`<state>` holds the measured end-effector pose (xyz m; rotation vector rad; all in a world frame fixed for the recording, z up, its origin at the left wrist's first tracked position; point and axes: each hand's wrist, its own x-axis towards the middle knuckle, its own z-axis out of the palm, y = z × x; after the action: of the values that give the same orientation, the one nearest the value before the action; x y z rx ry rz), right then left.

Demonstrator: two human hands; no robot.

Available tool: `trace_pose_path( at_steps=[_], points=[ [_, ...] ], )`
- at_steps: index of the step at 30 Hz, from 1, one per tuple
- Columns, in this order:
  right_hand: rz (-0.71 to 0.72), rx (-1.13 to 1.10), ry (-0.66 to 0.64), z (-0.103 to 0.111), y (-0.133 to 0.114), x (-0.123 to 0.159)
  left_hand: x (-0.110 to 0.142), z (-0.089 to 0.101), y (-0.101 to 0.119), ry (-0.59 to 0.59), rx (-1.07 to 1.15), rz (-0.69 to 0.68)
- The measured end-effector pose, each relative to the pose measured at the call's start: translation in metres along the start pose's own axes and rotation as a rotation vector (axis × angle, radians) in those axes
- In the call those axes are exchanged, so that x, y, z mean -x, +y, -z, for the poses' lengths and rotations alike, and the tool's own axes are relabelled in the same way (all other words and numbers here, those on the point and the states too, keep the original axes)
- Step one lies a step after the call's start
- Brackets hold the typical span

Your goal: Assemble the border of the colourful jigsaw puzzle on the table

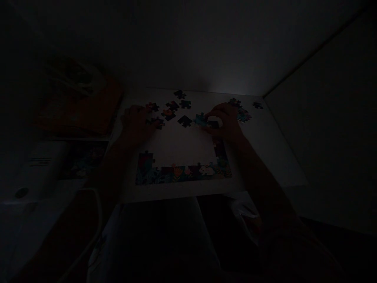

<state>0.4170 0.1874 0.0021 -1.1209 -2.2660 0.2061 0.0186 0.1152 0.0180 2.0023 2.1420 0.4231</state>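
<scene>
The scene is very dark. A white board [182, 145] lies in front of me with a partly joined jigsaw border [182, 173] along its near edge and up its right side. Several loose puzzle pieces [176, 106] are scattered at the far part of the board. My right hand [225, 122] has its fingers pinched together on a blue puzzle piece [200, 119] near the top of the right border column. My left hand [136, 124] rests on the board's far left, fingers curled by some loose pieces [156, 122]; whether it holds one is not visible.
A small heap of pieces [241, 112] lies at the far right of the board, with a single piece [258, 105] beyond it. An orange object [79, 110] and a printed box or sheet [82, 159] sit to the left. A wall rises behind and to the right.
</scene>
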Motion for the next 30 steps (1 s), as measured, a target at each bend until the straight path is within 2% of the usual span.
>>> trace_pose_path(
  at_steps=[4,8,13,17,19,24,30],
  points=[
    [0.003,-0.021,-0.008,0.002,-0.002,0.001,0.002,-0.001,0.002,0.027,0.024,0.0],
    [0.009,-0.052,-0.035,0.009,-0.006,0.0,0.001,-0.003,-0.001,0.0,0.069,-0.013],
    [0.055,-0.118,-0.078,0.033,-0.024,-0.002,0.002,0.0,0.003,-0.014,0.077,0.002],
    [0.171,-0.146,-0.137,0.05,-0.04,0.018,0.003,0.001,0.006,-0.041,0.088,0.02],
    [0.134,-0.158,-0.176,0.053,-0.045,0.04,0.002,-0.002,0.004,-0.045,0.093,0.033],
    [-0.1,-0.153,-0.296,0.051,-0.044,0.092,0.001,-0.005,0.0,-0.035,0.123,0.012],
    [-0.147,-0.195,-0.31,0.043,-0.037,0.104,0.005,0.003,0.009,-0.071,0.094,0.053]
  ],
)
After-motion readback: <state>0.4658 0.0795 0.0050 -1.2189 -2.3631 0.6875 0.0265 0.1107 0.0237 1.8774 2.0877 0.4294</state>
